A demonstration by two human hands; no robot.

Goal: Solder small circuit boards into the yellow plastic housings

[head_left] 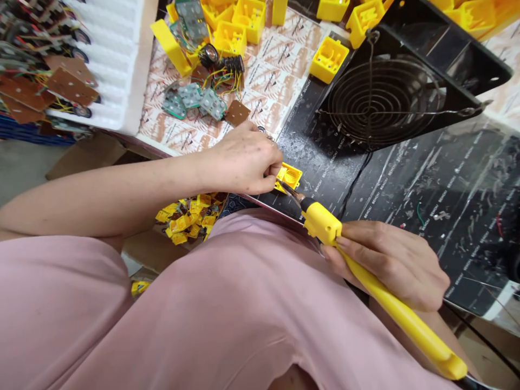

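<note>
Bench assembly seen from above. A black mat [406, 184] with white lettering covers the right part of the bench, beside a brown-and-white patterned sheet [278, 59]. Pink clothing [227, 287] occupies the foreground. On the mat stands a black fan [390, 108] with a round wire guard. At far left, a white foam tray [114, 70] lies beside a mass of wired brown boards [30, 86]. Below the bench edge is a pile of yellow parts [189, 219]. The yellow soldering iron [385, 293] slants up and leftward, its handle gripped by the fingers and thumb of the right hand [394, 262]. The left hand [246, 157] is bent inward with fingers bunched at the left end of the small yellow case; its fingertips are hidden, so whether they pinch anything cannot be told. Open yellow housings [329, 59] stand near the fan. The small yellow case [291, 176] lies open near the mat's front edge, the iron's tip at its near side; contact is unclear. Grey-green circuit boards [213, 103] lie beyond the left hand.
</note>
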